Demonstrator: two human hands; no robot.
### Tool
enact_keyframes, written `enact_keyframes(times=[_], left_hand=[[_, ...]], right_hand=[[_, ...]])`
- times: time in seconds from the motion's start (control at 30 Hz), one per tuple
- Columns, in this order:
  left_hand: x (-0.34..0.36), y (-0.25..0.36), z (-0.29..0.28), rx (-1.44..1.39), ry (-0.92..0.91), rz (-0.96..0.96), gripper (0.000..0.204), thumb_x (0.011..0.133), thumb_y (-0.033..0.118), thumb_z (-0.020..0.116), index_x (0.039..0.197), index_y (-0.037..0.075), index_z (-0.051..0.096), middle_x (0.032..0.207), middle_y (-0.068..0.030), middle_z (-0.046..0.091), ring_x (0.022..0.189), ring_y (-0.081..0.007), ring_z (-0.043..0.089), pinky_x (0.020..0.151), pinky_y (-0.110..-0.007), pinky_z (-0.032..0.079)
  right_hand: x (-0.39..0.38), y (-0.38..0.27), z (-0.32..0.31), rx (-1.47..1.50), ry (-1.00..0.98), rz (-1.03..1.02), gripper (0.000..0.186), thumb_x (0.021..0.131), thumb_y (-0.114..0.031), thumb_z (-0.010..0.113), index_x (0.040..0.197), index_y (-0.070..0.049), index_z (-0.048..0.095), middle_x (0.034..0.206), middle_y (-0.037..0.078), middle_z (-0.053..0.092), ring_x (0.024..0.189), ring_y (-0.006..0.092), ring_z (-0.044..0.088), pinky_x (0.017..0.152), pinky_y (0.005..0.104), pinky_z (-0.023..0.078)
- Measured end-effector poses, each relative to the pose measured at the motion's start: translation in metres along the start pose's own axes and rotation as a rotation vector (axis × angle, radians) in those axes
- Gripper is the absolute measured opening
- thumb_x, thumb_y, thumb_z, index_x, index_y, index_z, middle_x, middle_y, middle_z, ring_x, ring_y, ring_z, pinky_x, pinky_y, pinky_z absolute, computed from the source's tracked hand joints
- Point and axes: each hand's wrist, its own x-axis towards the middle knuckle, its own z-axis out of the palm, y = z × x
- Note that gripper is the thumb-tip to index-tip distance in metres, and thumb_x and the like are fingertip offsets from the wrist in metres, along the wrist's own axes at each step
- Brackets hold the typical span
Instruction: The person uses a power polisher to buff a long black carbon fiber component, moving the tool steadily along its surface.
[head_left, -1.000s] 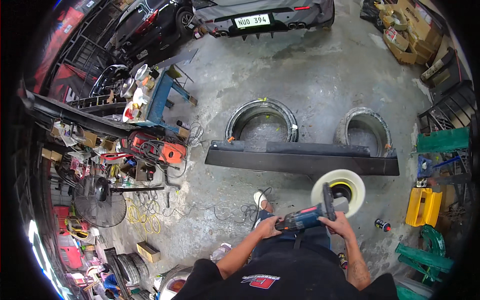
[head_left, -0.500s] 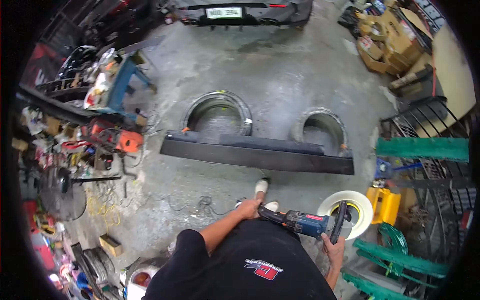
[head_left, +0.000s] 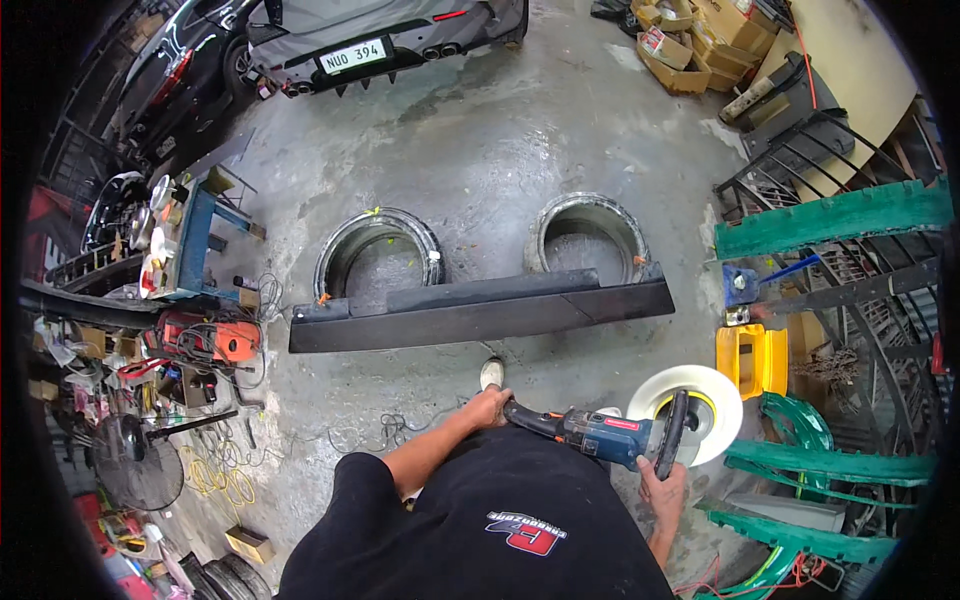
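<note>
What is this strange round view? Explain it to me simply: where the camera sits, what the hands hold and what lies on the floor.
No machine arms here: just a person using two bare hands. A wide fisheye camera on their head looks down, so straight edges bend near the rim and their black shirt fills the bottom.

The left hand grips the rear handle of a blue polisher. The right hand grips its loop handle, beside the round white pad.

On the concrete floor ahead, two tyres lie flat, with a long dark panel across their near edges. Around them are a grey car beyond, a fan at left and green parts at right.
</note>
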Motion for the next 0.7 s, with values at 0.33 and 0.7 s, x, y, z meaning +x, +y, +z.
enact_keyframes(times=[0.33,0.7], left_hand=[[0.037,0.106,0.073,0.136,0.045,-0.146,0.053,0.07,0.014,0.07,0.119,0.005,0.052,0.103,-0.0274,0.061,0.096,-0.0438,0.06,0.079,-0.049,0.049],[0.089,0.21,0.133,0.075,0.23,-0.283,0.047,0.071,0.017,0.07,0.114,0.006,0.053,0.087,-0.0253,0.065,0.085,-0.0447,0.062,0.074,-0.052,0.049]], right_hand=[[0.079,0.034,-0.148,-0.032,-0.134,-0.077,0.032,0.086,-0.017,0.073,0.073,-0.007,0.045,0.049,-0.001,0.043,0.035,0.0084,0.037,0.034,0.0261,0.031],[0.174,-0.013,-0.261,-0.042,-0.356,-0.096,0.036,0.084,-0.018,0.074,0.06,-0.006,0.049,0.046,-0.001,0.046,0.036,0.0077,0.042,0.035,0.0253,0.031]])
